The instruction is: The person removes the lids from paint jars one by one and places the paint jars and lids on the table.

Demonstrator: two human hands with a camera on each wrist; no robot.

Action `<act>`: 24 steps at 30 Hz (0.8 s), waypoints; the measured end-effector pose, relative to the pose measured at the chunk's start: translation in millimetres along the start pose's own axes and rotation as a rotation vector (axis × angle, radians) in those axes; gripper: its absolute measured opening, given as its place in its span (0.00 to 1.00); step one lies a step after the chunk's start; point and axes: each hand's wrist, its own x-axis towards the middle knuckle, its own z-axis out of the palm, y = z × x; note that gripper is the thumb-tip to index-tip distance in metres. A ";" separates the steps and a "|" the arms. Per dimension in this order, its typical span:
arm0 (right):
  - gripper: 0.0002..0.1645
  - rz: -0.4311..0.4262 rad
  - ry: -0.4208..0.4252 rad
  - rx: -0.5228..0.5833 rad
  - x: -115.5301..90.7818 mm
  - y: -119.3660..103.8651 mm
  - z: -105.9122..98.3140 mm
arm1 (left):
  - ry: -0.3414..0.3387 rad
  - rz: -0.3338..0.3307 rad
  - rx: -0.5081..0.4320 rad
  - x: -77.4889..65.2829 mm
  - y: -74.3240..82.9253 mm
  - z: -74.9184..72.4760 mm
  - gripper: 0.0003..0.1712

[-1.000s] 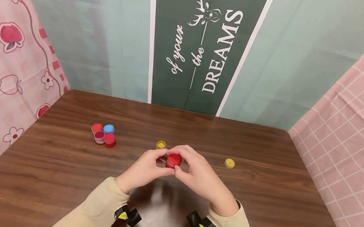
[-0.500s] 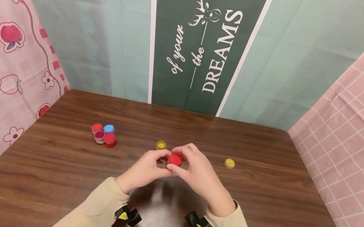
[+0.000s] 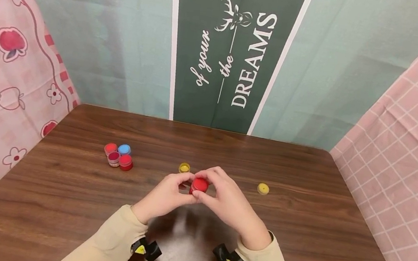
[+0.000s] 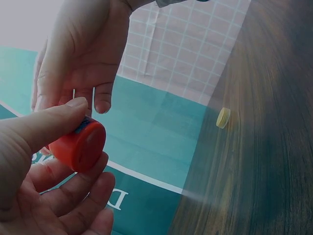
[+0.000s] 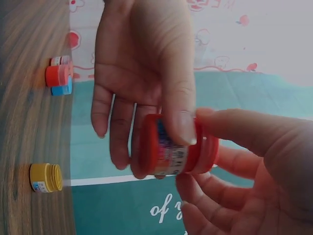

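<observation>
Both hands hold a small red paint jar (image 3: 200, 184) above the middle of the table. My left hand (image 3: 163, 195) grips the jar's body, its thumb across the printed label (image 5: 168, 154) in the right wrist view. With thumb and fingers, my right hand (image 3: 228, 202) pinches the red lid (image 5: 210, 152), which sits on the jar. The left wrist view shows the jar's smooth red base (image 4: 92, 146). Just beyond the hands stands a yellow paint jar (image 3: 184, 168) without a lid, its threaded neck bare in the right wrist view. A yellow lid (image 3: 263, 188) lies to the right.
At the left of the brown wooden table (image 3: 297, 241) several capped paint jars stand close together: an orange-red one (image 3: 110, 149), a blue one (image 3: 124, 149), a dark red one (image 3: 114, 158) and a red one (image 3: 126, 162). Printed cloths hang around the table.
My right hand has shifted its grip on the lid, its thumb moving left across the front of it. The left hand and the other jars stay put.
</observation>
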 end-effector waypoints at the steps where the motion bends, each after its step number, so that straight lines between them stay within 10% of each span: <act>1: 0.17 -0.022 -0.015 0.012 -0.1 0.2 -0.5 | -0.001 -0.004 0.000 -0.2 -0.1 0.2 0.20; 24: 0.21 -0.037 -0.129 0.027 0.4 17.7 -8.9 | 0.002 0.037 0.159 7.7 -12.0 3.1 0.20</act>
